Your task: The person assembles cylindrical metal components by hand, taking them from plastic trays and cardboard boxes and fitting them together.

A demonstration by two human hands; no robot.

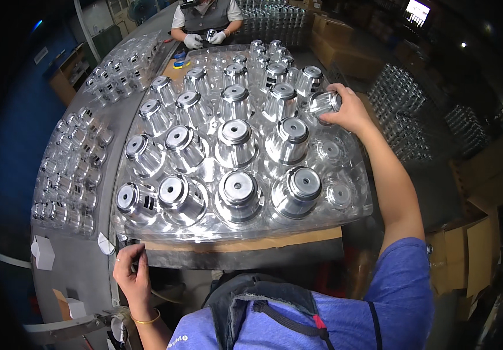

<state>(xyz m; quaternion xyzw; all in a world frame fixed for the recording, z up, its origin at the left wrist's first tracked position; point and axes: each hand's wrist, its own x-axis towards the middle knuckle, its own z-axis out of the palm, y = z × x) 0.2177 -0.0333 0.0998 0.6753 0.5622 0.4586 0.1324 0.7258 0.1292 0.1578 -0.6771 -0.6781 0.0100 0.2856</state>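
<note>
My right hand [347, 109] is closed around a shiny silver cup-shaped metal part [323, 103] at the right side of a clear plastic tray [339, 224]. Several similar metal parts [238, 189] stand in rows in the tray's pockets, narrower end up, each with a round top and most with a small central hole. Two pockets [338, 193] in the right column hold no part. By the tray's near left corner is my left hand [133, 273], its fingers curled together. Whether anything is between those fingers is hidden.
Brown cardboard [245, 240] lies beneath the tray. More filled trays [73, 169] lie on the grey surface at left. Across the table, a co-worker's gloved hands [206, 39] hold a metal part. Stacked parts [400, 111] and cardboard boxes [461, 256] stand at right.
</note>
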